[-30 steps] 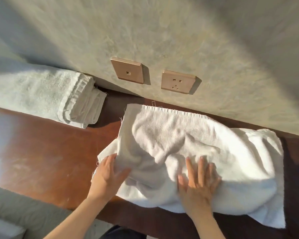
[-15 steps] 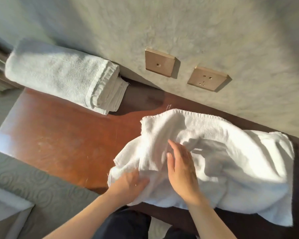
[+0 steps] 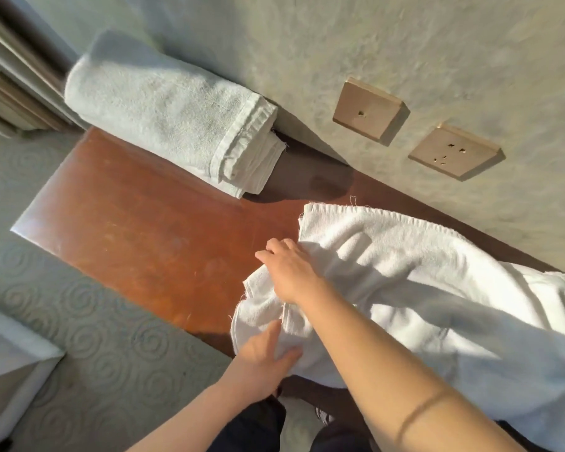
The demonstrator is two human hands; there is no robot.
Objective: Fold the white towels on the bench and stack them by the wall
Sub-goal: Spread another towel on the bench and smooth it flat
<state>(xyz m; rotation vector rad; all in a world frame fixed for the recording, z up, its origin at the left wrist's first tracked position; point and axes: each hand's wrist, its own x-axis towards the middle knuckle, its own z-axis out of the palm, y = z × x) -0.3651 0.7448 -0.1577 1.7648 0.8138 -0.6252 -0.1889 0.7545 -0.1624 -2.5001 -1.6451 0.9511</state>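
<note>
Towel [image 3: 437,288] in front of you lies loose and rumpled on the right part of the table [image 3: 137,233], its far hemmed edge running near the wall [image 3: 340,37] and its near side spilling over the table's front edge. Behind it, the wall rises straight from the table's back edge and carries two square plates: a switch plate [image 3: 367,109] and, to its right, a socket plate [image 3: 454,151], both above the towel's far edge and apart from it. To your left, the folded towel stack [image 3: 170,115] sits tight against the wall at the table's far left corner, its layered ends pointing toward the loose towel with a shadowed strip of bare wood between them. A broad stretch of bare brown wood lies between the stack and your hands, reaching to the table's left end. Beyond that end and along the front edge you have swirl-patterned carpet [image 3: 88,321].

Your right hand [image 3: 291,272] reaches across to the towel's left end, fingers curled into the cloth and bunching it. Your left hand [image 3: 261,357] is below it at the towel's near left corner, thumb on top and fingers under the fabric, holding that corner.
</note>
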